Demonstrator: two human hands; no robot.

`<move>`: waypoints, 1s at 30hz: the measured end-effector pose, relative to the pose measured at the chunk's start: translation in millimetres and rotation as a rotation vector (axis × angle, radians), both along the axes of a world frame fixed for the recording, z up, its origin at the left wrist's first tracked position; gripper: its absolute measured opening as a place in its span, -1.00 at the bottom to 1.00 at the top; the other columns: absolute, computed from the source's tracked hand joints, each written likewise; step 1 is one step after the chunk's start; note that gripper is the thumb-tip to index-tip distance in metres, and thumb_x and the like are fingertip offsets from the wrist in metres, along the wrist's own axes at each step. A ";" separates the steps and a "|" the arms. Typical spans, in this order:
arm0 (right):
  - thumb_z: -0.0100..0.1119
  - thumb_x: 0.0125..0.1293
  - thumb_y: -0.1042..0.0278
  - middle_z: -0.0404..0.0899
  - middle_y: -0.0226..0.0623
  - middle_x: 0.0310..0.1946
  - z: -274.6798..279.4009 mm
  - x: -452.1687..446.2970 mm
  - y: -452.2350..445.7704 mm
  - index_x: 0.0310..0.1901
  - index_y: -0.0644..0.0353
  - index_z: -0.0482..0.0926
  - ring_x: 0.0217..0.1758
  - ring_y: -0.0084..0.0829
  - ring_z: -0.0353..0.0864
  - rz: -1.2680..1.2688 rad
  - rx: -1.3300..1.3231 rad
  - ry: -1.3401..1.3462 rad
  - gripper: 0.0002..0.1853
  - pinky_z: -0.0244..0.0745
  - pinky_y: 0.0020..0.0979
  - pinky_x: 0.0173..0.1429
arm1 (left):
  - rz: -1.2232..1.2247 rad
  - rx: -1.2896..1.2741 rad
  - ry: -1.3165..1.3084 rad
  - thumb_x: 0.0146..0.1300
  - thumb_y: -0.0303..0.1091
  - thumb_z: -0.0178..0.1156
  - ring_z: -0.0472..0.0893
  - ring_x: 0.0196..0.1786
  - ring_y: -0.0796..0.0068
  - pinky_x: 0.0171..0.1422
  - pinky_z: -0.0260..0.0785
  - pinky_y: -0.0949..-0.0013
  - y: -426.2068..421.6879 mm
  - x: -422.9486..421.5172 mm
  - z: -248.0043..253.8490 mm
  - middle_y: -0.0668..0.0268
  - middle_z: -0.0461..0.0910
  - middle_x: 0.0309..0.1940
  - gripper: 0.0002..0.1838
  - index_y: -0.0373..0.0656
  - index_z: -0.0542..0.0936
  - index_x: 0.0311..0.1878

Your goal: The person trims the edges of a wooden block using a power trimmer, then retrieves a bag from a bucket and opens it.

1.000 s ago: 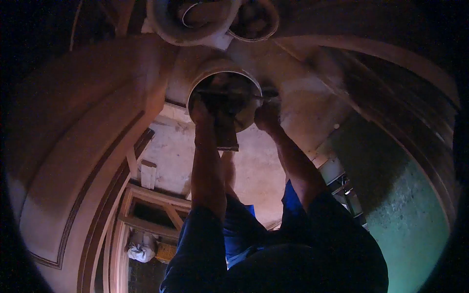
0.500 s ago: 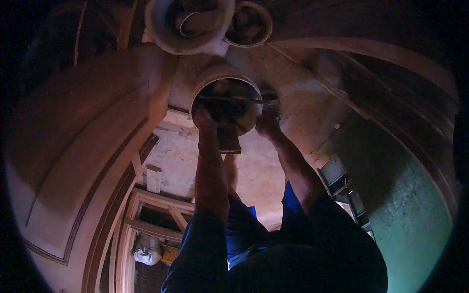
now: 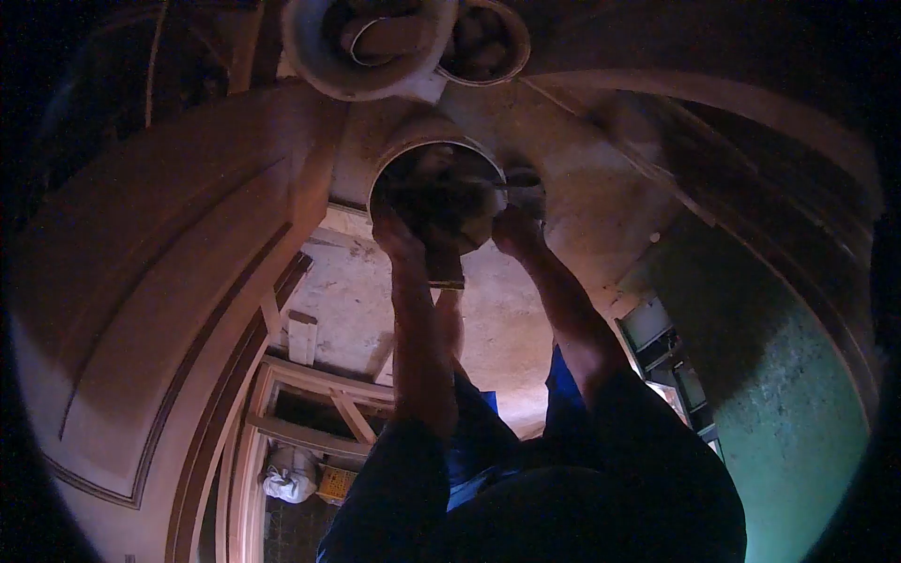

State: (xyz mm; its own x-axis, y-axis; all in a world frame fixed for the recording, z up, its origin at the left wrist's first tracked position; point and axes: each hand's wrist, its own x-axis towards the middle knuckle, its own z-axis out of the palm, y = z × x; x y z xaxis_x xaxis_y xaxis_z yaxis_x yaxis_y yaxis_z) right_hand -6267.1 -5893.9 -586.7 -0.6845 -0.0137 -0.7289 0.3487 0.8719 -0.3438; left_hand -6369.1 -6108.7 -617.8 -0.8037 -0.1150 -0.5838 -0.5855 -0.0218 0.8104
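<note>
A round bucket (image 3: pixel 484 150) with a pale rim stands in front of me, its inside dark and its contents too dim to name. My left hand (image 3: pixel 396 236) is closed at the near left side of the rim. At the right side, my right hand (image 3: pixel 516 229) is closed beside the rim; what its fingers hold is hidden in shadow. Just beyond that hand is a dark, rounded shape (image 3: pixel 526 184), and a thin dark bar reaches from there over the bucket's mouth. A short wooden piece (image 3: pixel 445 270) juts out below the near rim, between my forearms.
Beyond the bucket stand a larger pale tub (image 3: pixel 298 58) and a smaller bucket (image 3: pixel 518 64), both with things inside. A panelled wooden door (image 3: pixel 188 310) leans at the left. Below it are a wooden frame (image 3: pixel 310 430), a white sack (image 3: pixel 289 480) and a yellow crate (image 3: pixel 336 484). A green wall (image 3: pixel 788 441) rises at the right.
The thin bar over the bucket's mouth now shows less clearly. My left hand has shifted slightly down at the rim; my right hand stays beside it. The whole view has moved slightly.
</note>
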 end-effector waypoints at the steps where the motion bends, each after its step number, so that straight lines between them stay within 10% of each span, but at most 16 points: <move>1: 0.10 0.30 0.32 0.71 0.07 -0.10 0.1 5.7 1.6 -0.16 0.23 0.72 0.03 0.08 0.66 -0.062 -0.011 0.044 -0.76 0.56 0.05 0.11 | -0.051 0.006 0.106 0.50 0.02 0.03 0.57 0.21 0.18 0.34 0.47 0.06 -12.3 17.4 -24.7 0.20 0.53 0.26 -0.42 -0.15 0.38 0.42; 8: -0.02 0.43 0.12 0.55 0.04 0.24 21.6 46.8 29.8 0.23 0.20 0.54 0.31 0.04 0.53 -0.029 -0.125 -0.196 -0.54 0.47 -0.03 0.33 | 0.251 0.261 -0.199 0.50 -0.02 0.02 0.61 0.13 0.18 0.31 0.46 0.14 18.1 -27.7 24.5 0.13 0.60 0.16 -0.50 -0.21 0.55 0.25; 11: 0.00 0.43 0.08 0.59 0.06 0.12 42.6 85.1 46.7 0.13 0.19 0.57 0.19 0.07 0.57 -0.652 -0.258 -0.186 -0.58 0.54 0.01 0.20 | -0.034 0.007 -0.298 0.49 -0.06 0.08 0.61 0.08 0.22 0.26 0.48 0.15 -6.5 -45.3 22.2 0.17 0.61 0.12 -0.55 -0.20 0.58 0.22; 14: 0.01 0.44 0.05 0.61 0.07 -0.07 59.9 138.8 60.6 0.08 0.21 0.58 0.01 0.14 0.61 -0.173 0.020 -0.077 -0.58 0.54 0.07 0.09 | -0.155 -0.124 -0.239 0.49 -0.10 0.14 0.62 0.04 0.26 0.20 0.49 0.16 -26.7 -42.6 42.9 0.21 0.63 0.09 -0.60 -0.20 0.61 0.19; 18: 0.07 0.44 0.04 0.69 0.04 -0.25 103.5 193.7 53.3 0.00 0.26 0.57 -0.23 0.11 0.69 -0.282 0.114 0.004 -0.59 0.52 0.03 0.14 | 0.091 0.049 -0.031 0.44 -0.34 0.09 0.61 -0.10 0.06 0.07 0.45 0.15 -46.5 -6.4 103.9 0.06 0.66 -0.18 -0.79 -0.26 0.63 -0.09; 20: 0.12 0.41 -0.02 0.69 0.05 -0.21 88.3 253.6 36.2 0.06 0.27 0.56 -0.17 0.09 0.72 -0.108 0.196 0.108 -0.53 0.48 0.04 0.24 | -0.821 -0.802 0.499 0.47 -0.36 0.05 0.61 -0.07 0.01 0.09 0.45 0.15 -93.7 29.0 113.6 0.06 0.65 -0.17 -0.80 -0.23 0.62 -0.05; 22: 0.15 0.38 -0.06 0.59 0.10 -0.07 148.1 223.5 34.7 0.17 0.24 0.47 -0.03 0.15 0.63 -0.239 0.092 -0.142 -0.46 0.45 0.09 0.27 | -0.828 -0.555 0.570 0.49 -0.27 0.07 0.61 -0.09 -0.18 0.11 0.49 -0.01 -119.3 89.2 148.7 -0.05 0.64 -0.12 -0.72 -0.26 0.57 0.07; 25: 0.19 0.33 -0.11 0.44 0.16 0.15 203.5 192.9 24.9 0.33 0.19 0.32 0.17 0.23 0.50 -0.283 0.032 -0.441 -0.31 0.40 0.16 0.33 | -1.137 -0.597 -0.751 0.37 0.00 0.19 0.37 0.44 -0.07 0.44 0.30 0.04 -100.8 141.9 266.0 -0.12 0.37 0.38 -0.31 -0.19 0.27 0.42; 30: 0.27 0.27 -0.13 0.34 0.20 0.33 251.1 129.9 24.3 0.50 0.12 0.17 0.35 0.33 0.39 -0.227 -0.054 -0.685 -0.12 0.35 0.23 0.37 | -1.246 -0.666 -0.916 0.17 0.34 0.28 0.12 0.52 -0.44 0.50 0.16 -0.22 -73.3 200.6 341.0 -0.32 -0.03 0.55 0.24 0.13 -0.31 0.66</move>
State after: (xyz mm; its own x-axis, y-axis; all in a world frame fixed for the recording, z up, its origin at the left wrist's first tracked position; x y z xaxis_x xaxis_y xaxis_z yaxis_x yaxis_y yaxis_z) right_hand -6137.1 -5869.6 -335.6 -0.0643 0.0262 -0.9976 0.6718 0.7404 -0.0239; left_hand -6168.5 -6182.0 -276.8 -0.0357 -0.1175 -0.9924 -0.2318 0.9670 -0.1061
